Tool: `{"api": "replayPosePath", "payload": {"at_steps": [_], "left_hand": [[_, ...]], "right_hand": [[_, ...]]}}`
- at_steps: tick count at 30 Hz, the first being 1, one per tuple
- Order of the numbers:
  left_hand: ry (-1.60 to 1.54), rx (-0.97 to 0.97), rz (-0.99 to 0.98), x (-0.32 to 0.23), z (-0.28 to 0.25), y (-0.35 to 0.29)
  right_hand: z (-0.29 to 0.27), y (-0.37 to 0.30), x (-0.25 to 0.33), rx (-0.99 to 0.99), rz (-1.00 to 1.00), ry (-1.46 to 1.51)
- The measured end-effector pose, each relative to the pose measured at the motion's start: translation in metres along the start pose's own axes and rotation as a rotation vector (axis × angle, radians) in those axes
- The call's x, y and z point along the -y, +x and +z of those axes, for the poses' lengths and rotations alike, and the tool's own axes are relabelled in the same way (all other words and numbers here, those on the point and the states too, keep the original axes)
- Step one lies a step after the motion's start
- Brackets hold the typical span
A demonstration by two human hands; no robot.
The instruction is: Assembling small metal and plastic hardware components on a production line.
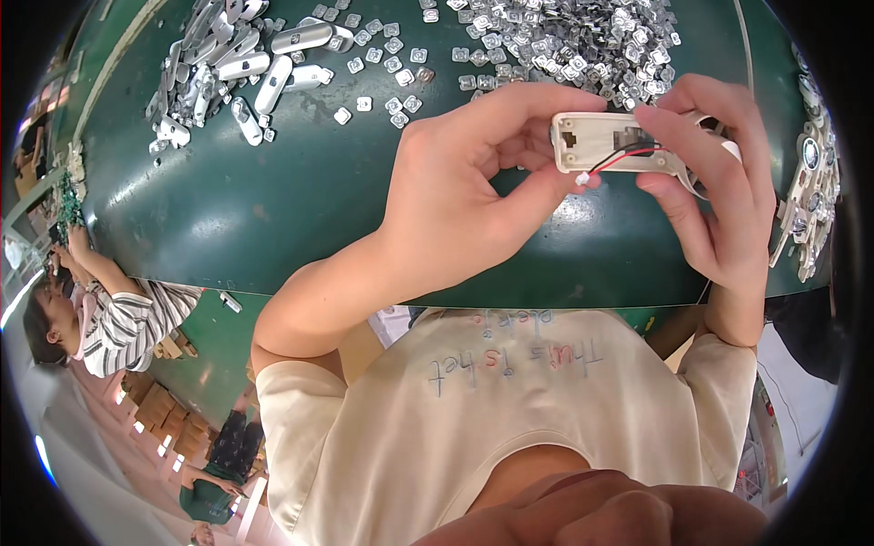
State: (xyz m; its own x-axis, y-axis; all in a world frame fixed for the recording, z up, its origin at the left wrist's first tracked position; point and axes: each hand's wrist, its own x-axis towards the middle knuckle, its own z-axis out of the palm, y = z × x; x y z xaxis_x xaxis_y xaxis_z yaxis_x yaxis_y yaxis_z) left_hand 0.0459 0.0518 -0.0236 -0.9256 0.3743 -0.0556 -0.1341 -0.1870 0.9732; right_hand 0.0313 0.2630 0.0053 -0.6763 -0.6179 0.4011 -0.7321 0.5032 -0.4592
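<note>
Above the table, a cream plastic housing (592, 133) is held between my two hands, its hollow inner side in view. My left hand (464, 177) grips the left end, its thumb near a small white plug (583, 178) at the end of a red and a black wire. Those wires (628, 153) run out of the hollow toward the right. My right hand (724, 168) is closed on the housing's right end, with thumb and fingers on either side of it. A curved, looped part at that end is partly hidden by the fingers.
On the green table (228, 205) lie silver elongated covers (273, 84) at the back left. Small square clear-and-silver pieces (583, 59) are heaped at the back middle, some scattered leftward. Cream housings (813, 182) line the right edge. A person in stripes (127, 318) works at the far left.
</note>
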Motion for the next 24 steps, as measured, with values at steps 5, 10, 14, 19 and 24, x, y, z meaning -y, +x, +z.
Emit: {"api": "replayPosePath", "payload": {"at_steps": [5, 10, 14, 19, 24], "left_hand": [[-0.036, 0.03, -0.014, -0.004, 0.007, 0.002], [-0.031, 0.026, -0.005, 0.0, 0.003, -0.002], [-0.055, 0.039, 0.035, -0.002, 0.007, 0.001], [-0.11, -0.079, -0.114, -0.008, 0.002, 0.008], [0.149, -0.058, 0.055, -0.014, 0.0, 0.0]], "right_hand": [[-0.007, -0.003, 0.006, 0.015, 0.023, -0.027], [-0.001, -0.002, 0.003, 0.022, 0.011, -0.001], [-0.006, -0.004, 0.006, 0.029, 0.064, 0.008], [0.008, 0.0, -0.003, 0.022, 0.036, 0.054], [0.011, 0.008, 0.012, -0.041, 0.404, 0.541]]}}
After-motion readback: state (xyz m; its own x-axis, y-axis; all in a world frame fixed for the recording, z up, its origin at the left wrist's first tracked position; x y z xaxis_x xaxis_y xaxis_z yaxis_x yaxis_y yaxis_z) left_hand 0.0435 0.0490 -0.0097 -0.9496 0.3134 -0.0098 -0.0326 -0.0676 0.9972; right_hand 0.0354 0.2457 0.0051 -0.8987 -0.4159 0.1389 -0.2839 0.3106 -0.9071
